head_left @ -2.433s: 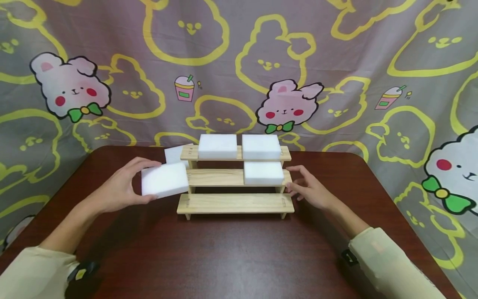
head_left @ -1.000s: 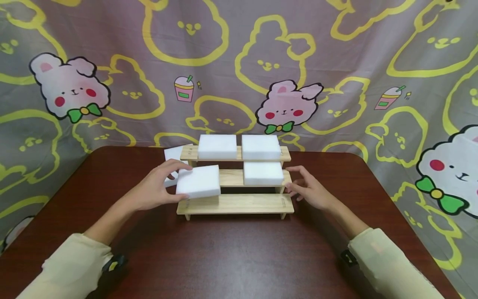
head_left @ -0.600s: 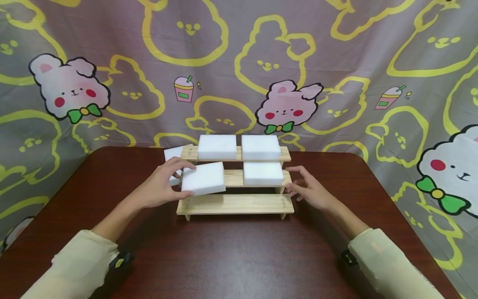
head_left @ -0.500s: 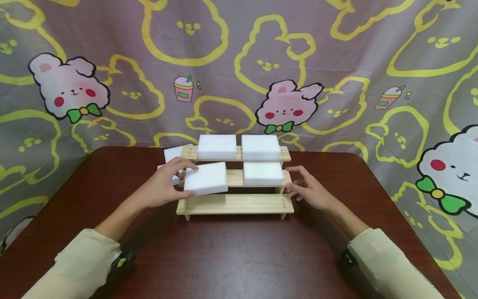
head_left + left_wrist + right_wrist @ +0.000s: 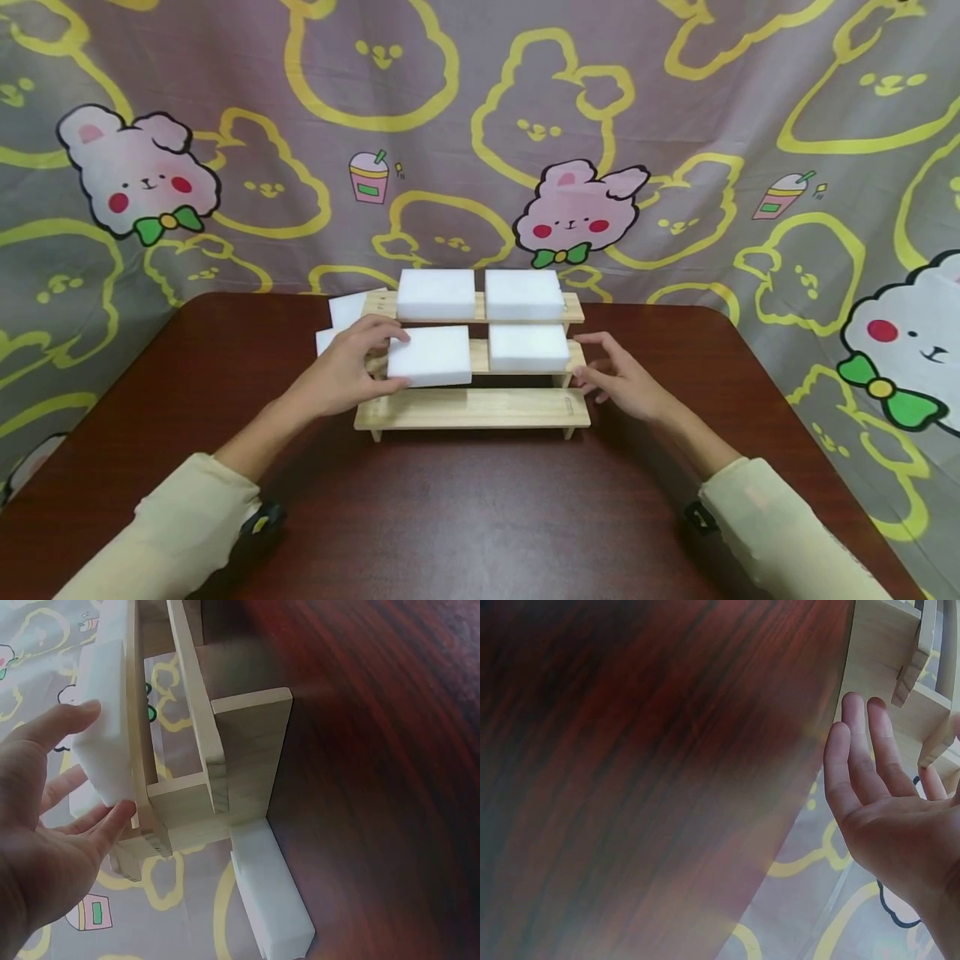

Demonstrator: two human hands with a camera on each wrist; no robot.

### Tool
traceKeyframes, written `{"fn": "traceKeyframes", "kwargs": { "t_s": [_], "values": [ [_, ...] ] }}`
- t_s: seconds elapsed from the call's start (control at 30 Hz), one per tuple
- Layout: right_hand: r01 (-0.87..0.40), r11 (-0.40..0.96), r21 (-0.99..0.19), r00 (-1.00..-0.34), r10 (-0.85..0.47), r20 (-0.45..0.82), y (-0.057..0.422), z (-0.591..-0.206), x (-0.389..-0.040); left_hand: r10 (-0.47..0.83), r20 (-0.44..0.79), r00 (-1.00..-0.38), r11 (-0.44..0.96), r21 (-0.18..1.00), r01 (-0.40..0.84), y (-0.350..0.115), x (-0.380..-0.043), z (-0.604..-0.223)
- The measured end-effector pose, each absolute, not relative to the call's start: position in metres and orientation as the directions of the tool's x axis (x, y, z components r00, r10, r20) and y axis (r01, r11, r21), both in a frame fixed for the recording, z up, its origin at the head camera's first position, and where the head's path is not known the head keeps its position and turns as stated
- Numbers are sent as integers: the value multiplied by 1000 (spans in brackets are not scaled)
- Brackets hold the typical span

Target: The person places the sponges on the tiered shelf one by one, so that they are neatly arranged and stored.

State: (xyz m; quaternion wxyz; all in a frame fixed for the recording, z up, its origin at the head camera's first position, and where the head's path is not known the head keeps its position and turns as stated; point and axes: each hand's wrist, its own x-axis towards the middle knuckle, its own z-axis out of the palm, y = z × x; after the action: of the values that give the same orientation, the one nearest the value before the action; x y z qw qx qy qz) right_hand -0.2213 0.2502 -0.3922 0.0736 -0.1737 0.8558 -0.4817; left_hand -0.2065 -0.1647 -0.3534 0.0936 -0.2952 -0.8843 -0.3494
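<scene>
My left hand [image 5: 348, 367] pinches a white foam block [image 5: 429, 357] between thumb and fingers, at the left half of the rack's middle tier. In the left wrist view the block [image 5: 103, 712] lies along a shelf edge, with fingertips at its near end. The three-tier wooden rack [image 5: 472, 408] stands on the table. At the right end of its middle tier, my right hand [image 5: 626, 385] grips the board's end between thumb and index finger. The other fingers extend loosely in the right wrist view. Another foam block [image 5: 529, 347] sits on the right of that tier.
Two foam blocks, a left one [image 5: 437, 293] and a right one [image 5: 523, 294], sit on the top tier. More white foam [image 5: 347, 310] lies on the table behind the rack's left end. A patterned curtain [image 5: 450, 150] hangs behind the dark table [image 5: 465, 517].
My left hand has carried the foam block rightward from beside the rack to over the middle tier, and its tilt has levelled out. My right hand has stayed in place.
</scene>
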Motion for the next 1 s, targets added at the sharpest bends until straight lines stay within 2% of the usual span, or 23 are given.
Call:
{"fn": "traceKeyframes", "kwargs": {
  "t_s": [0.17, 0.37, 0.53, 0.77, 1.0],
  "values": [
    [-227, 477, -849, -929, -367, 43, 250, -392, -222, 426, 407, -808, 619, 520, 589, -163, -206, -355],
    [-229, 487, -843, -930, -366, 41, 250, -393, -222, 390, 370, -843, 661, 525, 537, -164, -203, -355],
    [-234, 490, -840, -929, -367, 45, 251, -394, -223, 405, 370, -836, 662, 512, 547, -167, -205, -355],
    [-239, 493, -837, -929, -368, 49, 252, -395, -224, 401, 351, -846, 625, 570, 533, -165, -208, -356],
    [-247, 488, -837, -925, -376, 53, 253, -395, -225, 393, 363, -845, 615, 580, 535, -162, -211, -357]
  ]
}}
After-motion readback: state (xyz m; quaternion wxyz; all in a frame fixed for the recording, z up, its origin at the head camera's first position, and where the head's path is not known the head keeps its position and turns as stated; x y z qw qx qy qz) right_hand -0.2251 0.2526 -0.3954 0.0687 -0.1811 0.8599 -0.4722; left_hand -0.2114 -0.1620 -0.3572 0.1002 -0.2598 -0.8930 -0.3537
